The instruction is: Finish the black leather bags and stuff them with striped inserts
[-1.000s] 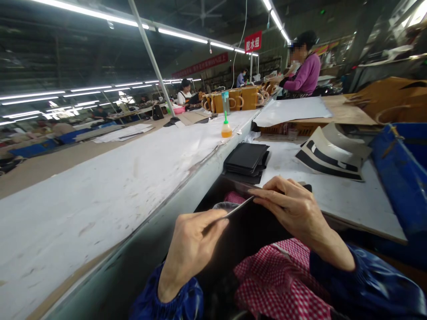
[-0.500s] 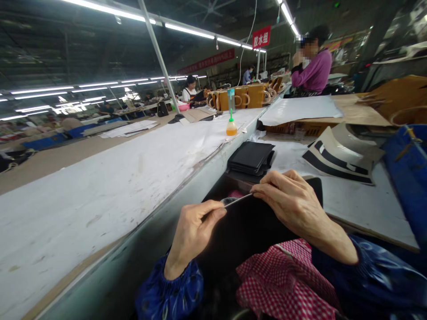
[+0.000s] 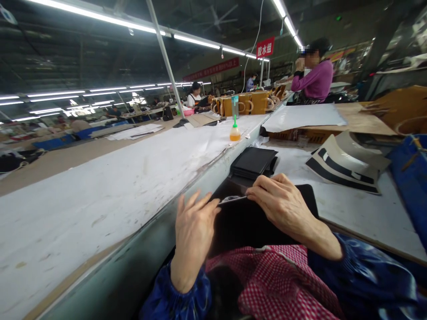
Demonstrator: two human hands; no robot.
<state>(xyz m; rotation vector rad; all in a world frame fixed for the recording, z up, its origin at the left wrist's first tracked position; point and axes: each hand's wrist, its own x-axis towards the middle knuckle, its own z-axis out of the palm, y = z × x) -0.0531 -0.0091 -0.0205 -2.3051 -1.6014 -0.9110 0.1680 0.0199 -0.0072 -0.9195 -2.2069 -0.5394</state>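
Note:
A dark, flat black panel [image 3: 238, 226] with rounded corners lies over my lap, its thin pale top edge facing away from me. My right hand [image 3: 280, 200] pinches that edge between thumb and fingertips. At the panel's left end, my left hand [image 3: 196, 233] has its fingers stretched and spread, with the back of the hand towards me. Its fingertips reach the edge, while its thumb is hidden. Beyond the right hand sits a stack of black pieces [image 3: 254, 162]. A red checked cloth [image 3: 280, 280] covers my lap below the panel.
On my left runs a long white-covered table [image 3: 110, 191], with a green-tipped bottle of amber liquid [image 3: 235, 132] on it. Curved pale sheets with black strips [image 3: 345, 166] and a blue bin [image 3: 408, 166] are to the right. A co-worker in purple [image 3: 313, 75] is farther back.
My left hand has gone from pinching the panel's edge to spread fingers. My right hand keeps its pinch, slightly lower and left in view. The view has shifted a little.

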